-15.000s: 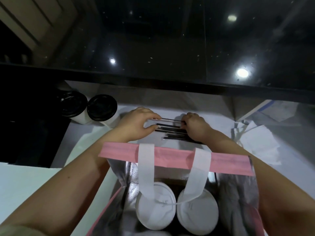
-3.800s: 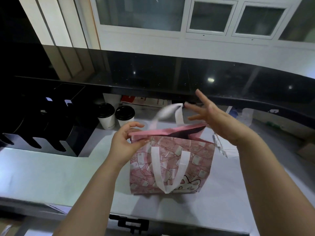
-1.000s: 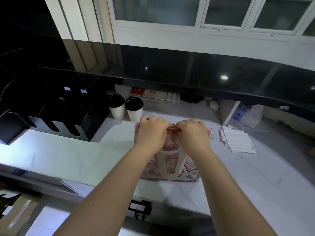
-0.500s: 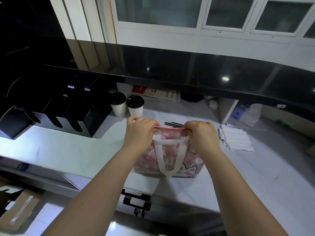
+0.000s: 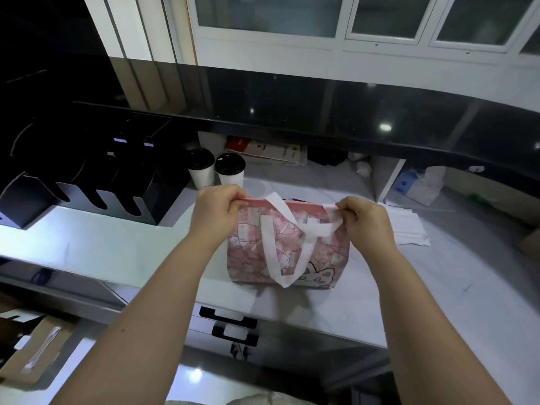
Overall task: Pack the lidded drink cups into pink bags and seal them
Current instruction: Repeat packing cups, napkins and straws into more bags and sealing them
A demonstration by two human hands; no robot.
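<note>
Your forearms reach forward, parallel. Your left hand (image 5: 217, 209) pinches the top left corner of the pink bag (image 5: 287, 252), fingers curled over its rim; your right hand (image 5: 366, 220) grips the top right corner the same way. The bag stands upright on the counter (image 5: 117, 247), mouth pressed flat, white handles drooping down its patterned front. Two black-lidded cups (image 5: 216, 171) stand behind it.

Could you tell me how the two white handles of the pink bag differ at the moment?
The near handle hangs in a long loop down the pink bag's front; the far handle is flopped over the top edge and lies crumpled. The near handle touches no hand; the far handle runs up to the right hand. Both are white straps.
</note>
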